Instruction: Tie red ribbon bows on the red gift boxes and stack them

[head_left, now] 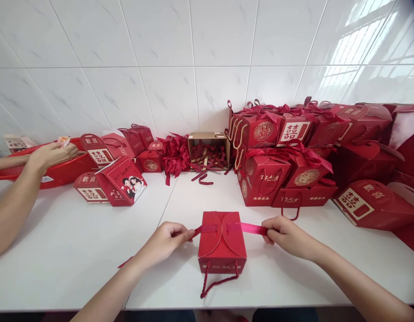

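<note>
A small red gift box (221, 248) stands closed on the white table in front of me, its two rounded top flaps meeting in the middle. A red ribbon (250, 228) passes through the slots in those flaps and comes out at both sides. At the box's left, my left hand (171, 239) pinches one ribbon end between thumb and fingers. My right hand (280, 235) grips the other end at the right, with the ribbon stretched taut. From the box's near face a twisted cord handle (218, 284) hangs down onto the table.
Finished-looking red boxes with bows (263, 132) are stacked at the right. Against the wall lie a heap of ribbons (176, 154) and an open carton (210, 135) of strips. At the left, another person's hand (54, 154) is over a red basket (64, 172), near more boxes (126, 181).
</note>
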Available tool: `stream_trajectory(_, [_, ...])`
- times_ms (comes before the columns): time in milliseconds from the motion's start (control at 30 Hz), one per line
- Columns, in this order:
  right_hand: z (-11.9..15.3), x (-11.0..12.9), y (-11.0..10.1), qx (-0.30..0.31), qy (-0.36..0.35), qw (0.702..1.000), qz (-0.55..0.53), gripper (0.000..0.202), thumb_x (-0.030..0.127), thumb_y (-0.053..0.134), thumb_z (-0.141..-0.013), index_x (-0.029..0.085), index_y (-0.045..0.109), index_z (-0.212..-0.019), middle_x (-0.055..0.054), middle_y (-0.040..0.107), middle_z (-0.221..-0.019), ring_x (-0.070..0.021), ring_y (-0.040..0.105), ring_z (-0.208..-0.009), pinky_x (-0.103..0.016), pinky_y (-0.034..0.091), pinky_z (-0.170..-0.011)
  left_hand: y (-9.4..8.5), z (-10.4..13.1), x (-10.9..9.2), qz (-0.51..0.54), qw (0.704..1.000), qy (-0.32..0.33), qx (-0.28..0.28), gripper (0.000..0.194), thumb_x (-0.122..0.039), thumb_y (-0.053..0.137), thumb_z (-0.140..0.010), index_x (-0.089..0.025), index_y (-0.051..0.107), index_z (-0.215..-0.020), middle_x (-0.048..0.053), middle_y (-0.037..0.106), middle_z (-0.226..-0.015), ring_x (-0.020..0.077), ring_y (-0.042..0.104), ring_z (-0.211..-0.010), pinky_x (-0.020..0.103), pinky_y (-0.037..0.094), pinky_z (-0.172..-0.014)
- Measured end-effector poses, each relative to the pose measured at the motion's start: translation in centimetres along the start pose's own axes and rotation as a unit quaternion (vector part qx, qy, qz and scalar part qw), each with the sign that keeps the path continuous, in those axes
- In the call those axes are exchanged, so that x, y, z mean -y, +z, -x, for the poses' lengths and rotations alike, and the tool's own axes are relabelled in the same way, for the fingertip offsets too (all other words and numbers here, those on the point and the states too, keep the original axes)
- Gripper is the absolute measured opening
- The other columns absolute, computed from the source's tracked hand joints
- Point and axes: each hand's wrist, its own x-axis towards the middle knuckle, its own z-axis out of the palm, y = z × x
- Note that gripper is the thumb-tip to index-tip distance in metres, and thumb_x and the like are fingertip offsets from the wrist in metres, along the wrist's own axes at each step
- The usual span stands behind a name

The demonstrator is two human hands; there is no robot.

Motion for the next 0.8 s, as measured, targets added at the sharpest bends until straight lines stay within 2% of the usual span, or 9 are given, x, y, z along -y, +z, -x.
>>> stream_trajectory(133, [0.2, -0.1, 0.1, 0.005, 0.029, 0.997, -0.07, 0.015, 0.014, 0.039, -0.07, 0.019, 0.047, -0.057, 0.002, 0.048, -0.056, -0.0117, 0.038, -0.054, -0.025, 0.029, -0.053, -0.3, 0.2, 0.3, -0.023, 1.0, -0.014, 0.012, 0.047, -0.058, 0.058, -0.074, -0.017, 0.063, -0.051, 0.0, 0.05, -0.046, 0.0156, 0.047, -0.052, 0.025, 0.034, -0.052])
stream_trajectory(200, [0.5, -0.3, -0.3, 0.003, 0.034, 0.994, -0.106, 0.014, 0.016, 0.041, -0.07, 0.018, 0.045, -0.057, 0.002, 0.048, -0.056, -0.0109, 0.036, -0.053, -0.025, 0.028, -0.054, -1.2, 0.5, 0.6, -0.023, 0.999, -0.026, 0.025, 0.05, -0.057, 0.059, -0.074, -0.018, 0.055, -0.044, -0.002, 0.042, -0.043, 0.0131, 0.041, -0.048, 0.024, 0.033, -0.052])
stream_trajectory(267, [0.9, -0.6, -0.8, 0.004, 0.038, 0.989, -0.14, 0.016, 0.02, 0.041, -0.072, 0.018, 0.046, -0.057, 0.003, 0.045, -0.054, -0.01, 0.033, -0.051, -0.024, 0.025, -0.052, -2.3, 0.9, 1.0, 0.008, 0.999, -0.042, 0.016, 0.049, -0.057, 0.062, -0.072, -0.018, 0.053, -0.044, -0.004, 0.038, -0.043, 0.0121, 0.039, -0.048, 0.024, 0.034, -0.053])
stream_trajectory(333, [1.3, -1.2, -1.3, 0.006, 0.042, 0.984, -0.171, 0.016, 0.022, 0.042, -0.073, 0.018, 0.048, -0.059, 0.003, 0.042, -0.053, -0.0096, 0.031, -0.05, -0.025, 0.023, -0.051, -3.3, 1.4, 1.3, 0.078, 0.995, -0.064, -0.014, 0.043, -0.055, 0.068, -0.069, -0.018, 0.056, -0.048, -0.004, 0.041, -0.045, 0.0125, 0.042, -0.05, 0.024, 0.037, -0.054])
stream_trajectory(400, [1.7, -1.7, -1.7, 0.009, 0.039, 0.977, -0.208, 0.015, 0.022, 0.043, -0.074, 0.017, 0.05, -0.061, 0.002, 0.043, -0.055, -0.0098, 0.033, -0.051, -0.025, 0.023, -0.052, -4.0, 1.8, 1.6, 0.167, 0.983, -0.075, -0.027, 0.038, -0.05, 0.071, -0.067, -0.017, 0.06, -0.052, -0.001, 0.05, -0.05, 0.0138, 0.048, -0.055, 0.024, 0.041, -0.058])
stream_trajectory(533, [2.3, -2.2, -2.3, 0.013, -0.014, 0.954, -0.299, 0.012, 0.022, 0.046, -0.072, 0.017, 0.053, -0.063, -0.001, 0.048, -0.062, -0.0123, 0.038, -0.056, -0.027, 0.029, -0.055, -4.7, 2.2, 1.9, 0.307, 0.951, -0.03, -0.016, 0.026, -0.041, 0.074, -0.068, -0.016, 0.072, -0.065, 0.008, 0.067, -0.07, 0.0195, 0.058, -0.07, 0.029, 0.048, -0.069])
stream_trajectory(600, [2.6, -2.1, -2.7, 0.01, -0.053, 0.939, -0.341, 0.013, 0.023, 0.049, -0.073, 0.017, 0.055, -0.062, -0.003, 0.05, -0.065, -0.0143, 0.042, -0.059, -0.028, 0.033, -0.055, -4.9, 2.3, 2.0, 0.37, 0.928, -0.007, -0.037, 0.021, -0.037, 0.075, -0.065, -0.017, 0.074, -0.068, 0.009, 0.07, -0.077, 0.0224, 0.061, -0.076, 0.032, 0.051, -0.071])
stream_trajectory(700, [3.1, -1.9, -3.4, 0.005, -0.094, 0.919, -0.383, 0.014, 0.026, 0.053, -0.074, 0.018, 0.058, -0.063, -0.006, 0.053, -0.071, -0.0174, 0.049, -0.065, -0.029, 0.039, -0.058, -5.0, 2.3, 1.6, 0.471, 0.879, 0.011, -0.074, 0.013, -0.033, 0.077, -0.06, -0.021, 0.072, -0.06, 0.007, 0.072, -0.086, 0.0259, 0.062, -0.088, 0.035, 0.054, -0.075])
stream_trajectory(800, [3.5, -1.7, -3.9, -0.021, -0.111, 0.907, -0.406, 0.019, 0.035, 0.057, -0.074, 0.019, 0.06, -0.063, -0.008, 0.056, -0.08, -0.0184, 0.052, -0.067, -0.032, 0.044, -0.063, -4.9, 2.2, 0.6, 0.546, 0.833, 0.037, -0.084, 0.024, -0.036, 0.077, -0.057, -0.023, 0.062, -0.044, 0.003, 0.073, -0.088, 0.0286, 0.062, -0.097, 0.038, 0.053, -0.083])
